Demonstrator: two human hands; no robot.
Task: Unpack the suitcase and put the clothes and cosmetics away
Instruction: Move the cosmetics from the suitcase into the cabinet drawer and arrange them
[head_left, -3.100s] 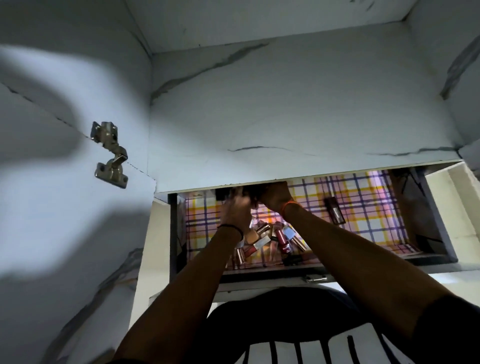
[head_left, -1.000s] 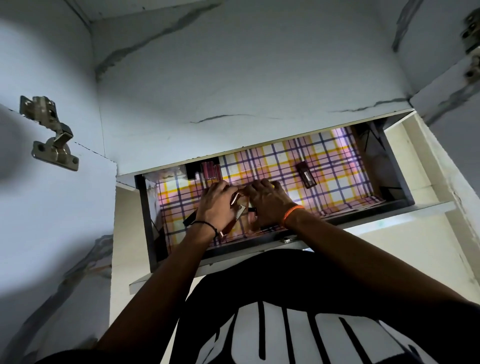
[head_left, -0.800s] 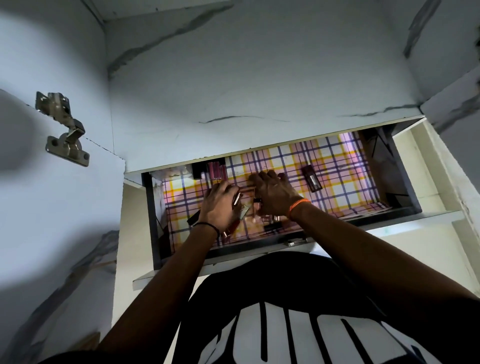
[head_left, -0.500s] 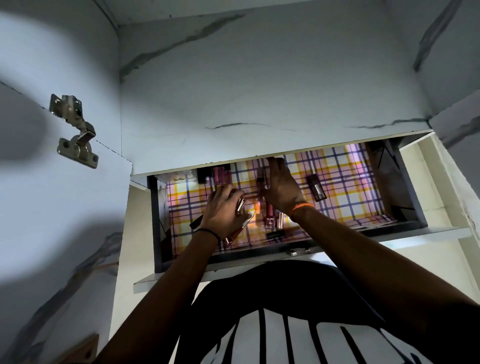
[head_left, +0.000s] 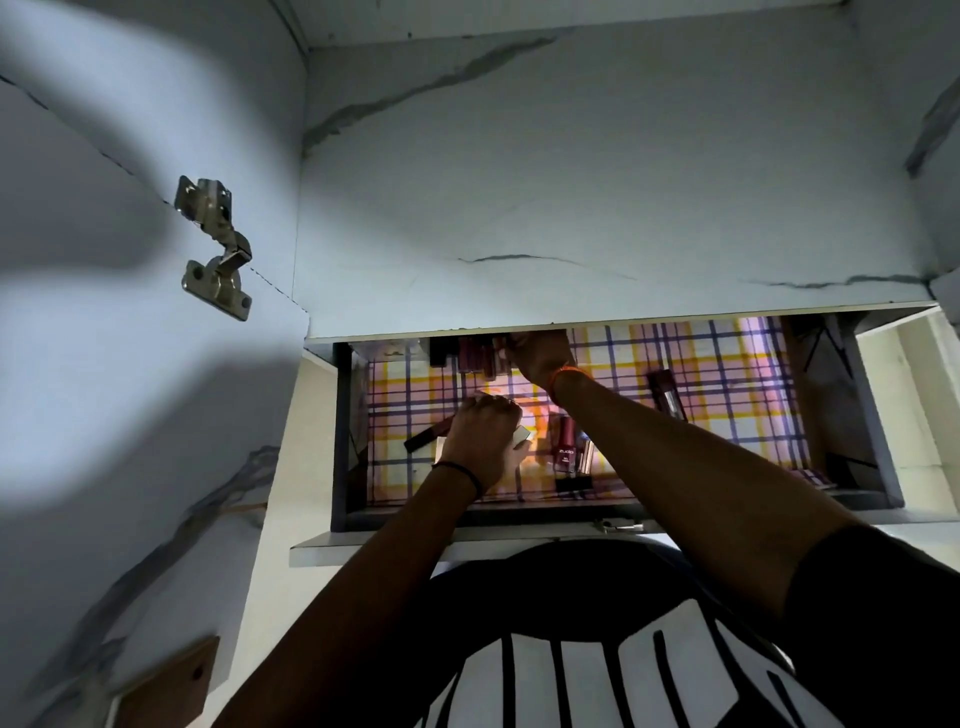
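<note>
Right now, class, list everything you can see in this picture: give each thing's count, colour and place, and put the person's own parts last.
Drawer: one, dark grey walls, pulled open under the shelf.
Drawer liner: one, pink, yellow and blue check, covering the drawer floor.
Upright cosmetics row: several, dark red and black, back left of the drawer; exact count unclear.
Nail polish bottle: one, dark red, lying near the drawer front.
Lone tube: one, dark, lying right of centre.
Hinge: one, silver, on the left door.
Left hand: closed on small cosmetics, black wristband.
Right hand: at the back row, orange wristband.
</note>
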